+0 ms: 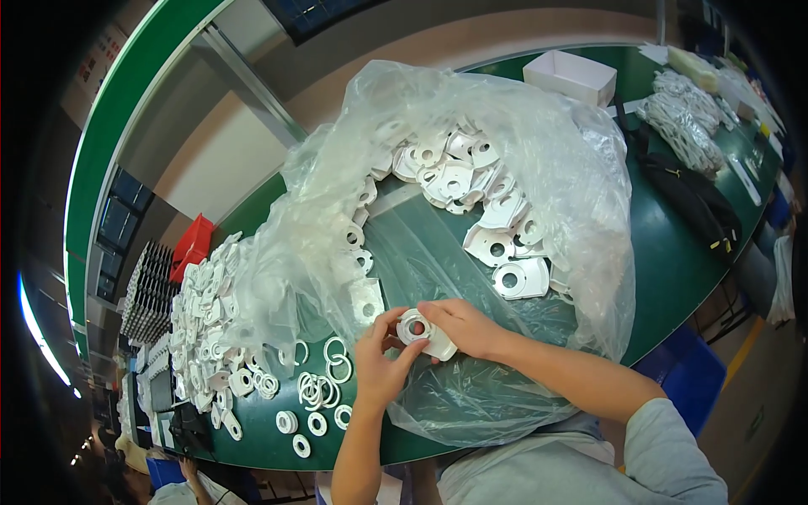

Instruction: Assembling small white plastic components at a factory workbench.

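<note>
Between my two hands is a white plastic housing part (439, 343) with a round ring-shaped end and a flat wider side. My left hand (383, 358) grips its round end, thumb near the lower edge and fingers behind. From the right, my right hand (461, 326) closes over its upper edge. Whether a separate ring sits in the round end I cannot tell. Under my hands lies a clear plastic bag (471, 412). Loose white rings (316, 391) lie on the green table left of my left hand.
Many similar white housings (454, 178) lie inside the spread bag. A heap of small white parts (202, 311) stands at the left, by a red bin (193, 248). A white box (570, 77), a black bag (690, 198) and bundled white cords (683, 118) are on the right side.
</note>
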The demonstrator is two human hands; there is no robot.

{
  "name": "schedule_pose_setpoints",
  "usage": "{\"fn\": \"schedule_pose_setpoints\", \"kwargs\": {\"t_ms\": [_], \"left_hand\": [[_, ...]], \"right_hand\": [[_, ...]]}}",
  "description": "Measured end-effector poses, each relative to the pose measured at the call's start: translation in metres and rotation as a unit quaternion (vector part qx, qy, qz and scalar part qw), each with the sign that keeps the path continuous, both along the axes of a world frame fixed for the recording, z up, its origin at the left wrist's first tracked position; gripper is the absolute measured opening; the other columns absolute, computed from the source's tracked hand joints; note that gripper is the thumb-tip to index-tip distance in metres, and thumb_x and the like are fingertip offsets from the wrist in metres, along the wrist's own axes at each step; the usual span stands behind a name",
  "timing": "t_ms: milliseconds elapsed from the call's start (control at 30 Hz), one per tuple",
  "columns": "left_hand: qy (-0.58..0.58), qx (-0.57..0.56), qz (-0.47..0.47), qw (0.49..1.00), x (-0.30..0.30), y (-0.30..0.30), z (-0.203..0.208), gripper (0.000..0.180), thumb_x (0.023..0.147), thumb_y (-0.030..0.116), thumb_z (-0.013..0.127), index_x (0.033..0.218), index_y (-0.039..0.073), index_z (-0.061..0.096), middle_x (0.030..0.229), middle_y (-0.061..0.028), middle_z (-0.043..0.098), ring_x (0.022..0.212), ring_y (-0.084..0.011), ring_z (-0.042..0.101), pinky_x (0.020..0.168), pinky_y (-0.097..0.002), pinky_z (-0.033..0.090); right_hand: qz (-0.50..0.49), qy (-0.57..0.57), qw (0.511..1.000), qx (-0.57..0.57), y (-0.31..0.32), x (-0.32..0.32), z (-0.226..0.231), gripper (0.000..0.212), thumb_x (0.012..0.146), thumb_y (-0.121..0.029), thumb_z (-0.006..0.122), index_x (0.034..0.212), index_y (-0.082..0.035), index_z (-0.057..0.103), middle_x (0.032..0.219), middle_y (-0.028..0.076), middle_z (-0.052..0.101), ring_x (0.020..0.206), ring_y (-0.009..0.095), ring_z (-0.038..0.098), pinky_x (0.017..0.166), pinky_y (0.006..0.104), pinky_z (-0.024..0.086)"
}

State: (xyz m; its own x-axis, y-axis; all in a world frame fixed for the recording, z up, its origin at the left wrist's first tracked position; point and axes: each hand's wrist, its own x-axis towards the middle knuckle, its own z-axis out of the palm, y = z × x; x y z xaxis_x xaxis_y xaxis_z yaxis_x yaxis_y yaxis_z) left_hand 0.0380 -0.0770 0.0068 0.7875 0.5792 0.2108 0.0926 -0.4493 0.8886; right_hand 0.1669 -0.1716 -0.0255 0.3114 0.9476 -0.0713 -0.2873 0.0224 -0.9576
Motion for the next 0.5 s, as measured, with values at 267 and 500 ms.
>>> {"fn": "schedule_pose_setpoints", "kwargs": {"t_ms": [267,500], "left_hand": [[-0.004,-0.174,-0.059,0.983,-0.009,0.018,-0.007,0.039,0.083,-0.004,0.056,0.122,-0.003,0.052,0.094,-0.0072,0.062,0.078,-0.0131,0.059,0.067,-0.0245,0.049],[-0.021,-0.214,-0.056,0.975,-0.006,0.017,-0.010,0.030,0.083,-0.003,0.058,0.114,-0.004,0.056,0.094,-0.0074,0.063,0.082,-0.0123,0.060,0.070,-0.0245,0.050]], "right_hand": [[0.055,0.039,0.998,0.017,-0.006,0.006,0.005,0.028,0.096,-0.028,0.045,0.094,-0.002,0.056,0.080,0.007,0.060,0.062,0.012,0.060,0.054,0.0243,0.050],[0.034,-0.066,0.996,0.058,-0.005,0.009,0.005,0.028,0.075,-0.006,0.052,0.102,-0.002,0.054,0.087,0.008,0.060,0.071,0.013,0.061,0.061,0.0273,0.049]]}}
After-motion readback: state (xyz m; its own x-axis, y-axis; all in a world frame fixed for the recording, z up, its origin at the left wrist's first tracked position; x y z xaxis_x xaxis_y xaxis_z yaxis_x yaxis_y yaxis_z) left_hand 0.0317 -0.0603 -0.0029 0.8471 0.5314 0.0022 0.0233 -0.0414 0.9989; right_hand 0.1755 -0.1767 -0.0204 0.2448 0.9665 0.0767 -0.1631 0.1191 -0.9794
